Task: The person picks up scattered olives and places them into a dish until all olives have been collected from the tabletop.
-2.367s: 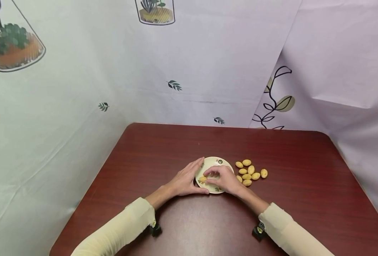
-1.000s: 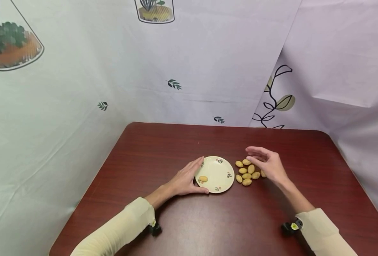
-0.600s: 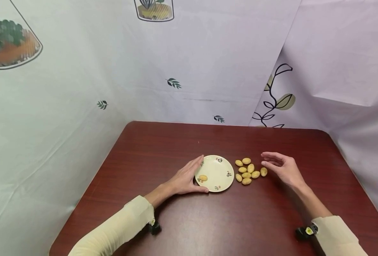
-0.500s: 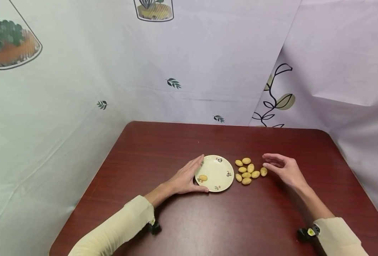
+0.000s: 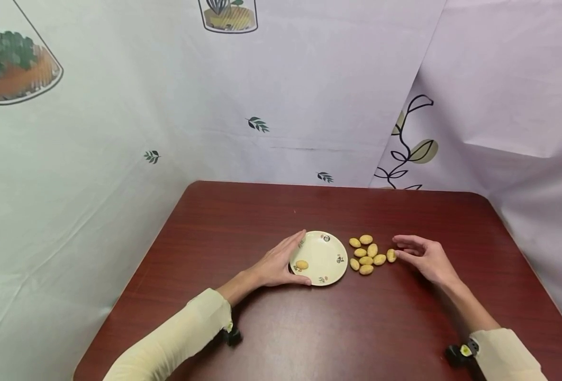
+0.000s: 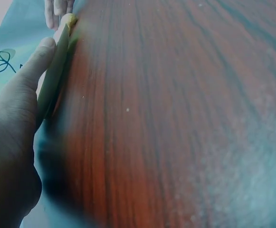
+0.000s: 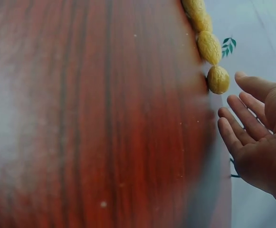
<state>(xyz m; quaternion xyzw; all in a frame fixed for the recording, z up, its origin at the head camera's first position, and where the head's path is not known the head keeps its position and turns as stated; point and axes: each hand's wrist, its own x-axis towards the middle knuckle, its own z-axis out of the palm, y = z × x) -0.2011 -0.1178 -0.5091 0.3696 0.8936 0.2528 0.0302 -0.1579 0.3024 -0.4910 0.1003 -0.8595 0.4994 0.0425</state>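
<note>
At the middle of the table a cream plate (image 5: 324, 272) with small printed motifs carries one yellow oval piece (image 5: 302, 264) near its left side. My left hand (image 5: 273, 266) rests against the plate's left rim, thumb and straight fingers spread along it. In the left wrist view the thumb (image 6: 43, 50) lies at the plate's edge (image 6: 54, 78). Several more yellow wrinkled ovals (image 5: 366, 261) lie loose to the right of the plate. My right hand (image 5: 426, 260) hovers just right of the rightmost oval (image 7: 218, 80), its thumb and fingers apart and holding nothing.
The dark red wooden table (image 5: 309, 338) has rounded far corners. Pale fabric with plant prints (image 5: 281, 106) hangs behind it and along both sides. Black wrist cameras (image 5: 459, 353) hang below both sleeves.
The right hand put an oval down on the plate, let it go, and moved right over the loose ovals to the rightmost one, lowering slightly. The left hand has stayed at the plate.
</note>
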